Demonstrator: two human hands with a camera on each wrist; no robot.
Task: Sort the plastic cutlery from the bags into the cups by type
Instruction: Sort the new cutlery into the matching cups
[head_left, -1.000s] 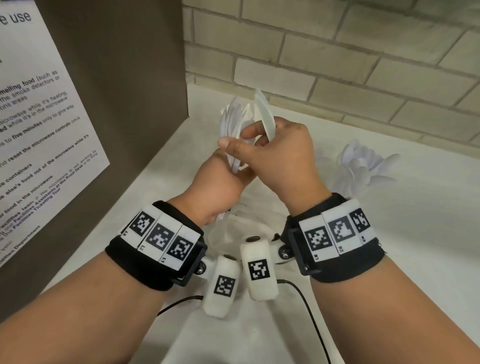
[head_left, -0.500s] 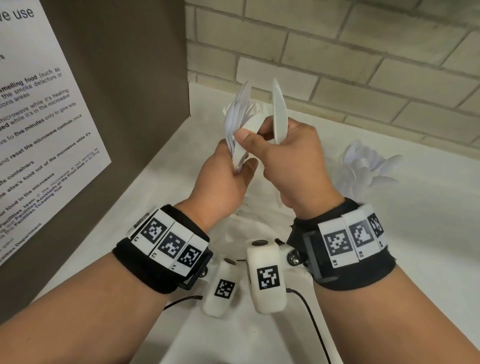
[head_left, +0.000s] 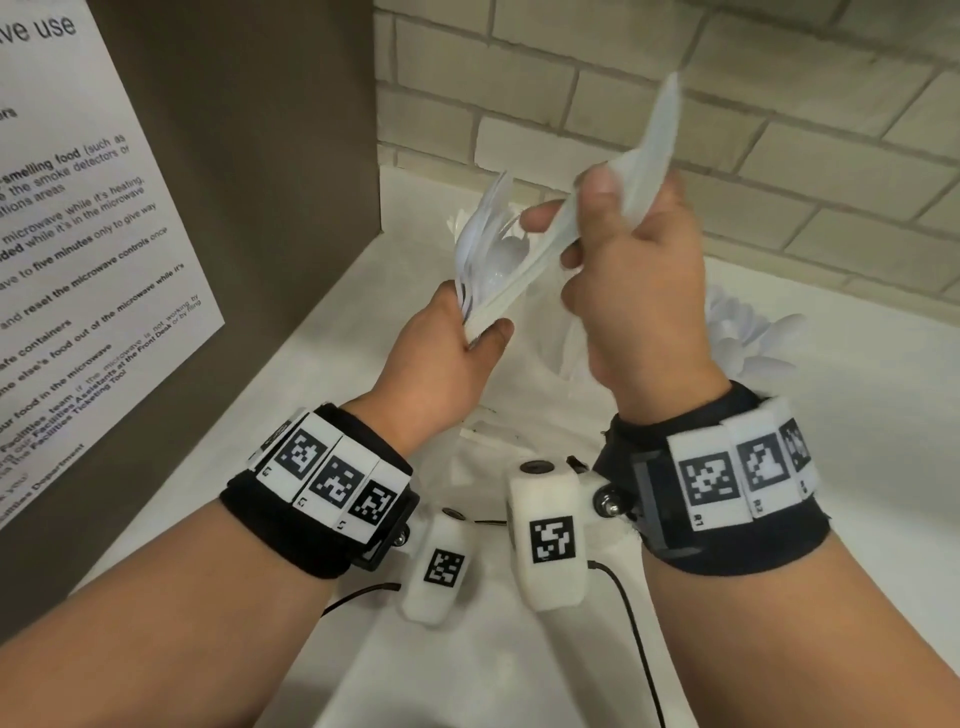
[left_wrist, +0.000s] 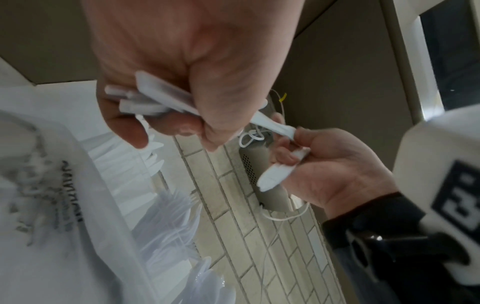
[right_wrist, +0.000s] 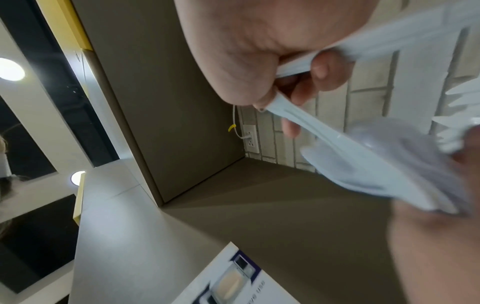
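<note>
Two hands, one bundle: drawing a single piece free

Two hands were seen raised above the white tabletop (head_left: 857, 519). A bundle of white plastic cutlery (head_left: 485, 260) was gripped by the left hand (head_left: 447, 358), its fingers curled round the handles. One piece (head_left: 524, 280) from that bundle was pinched at its upper end by thumb and forefinger of the right hand (head_left: 639, 291), while a knife (head_left: 657, 140) was kept tucked under its other curled fingers. For a clean separation, the bundle would best be held firm and the single piece drawn out along its own length, not sideways. Its type should be checked before release. Filled cups (head_left: 748, 343) stood near on the right, and a printed bag (left_wrist: 52, 195) lay below
</note>
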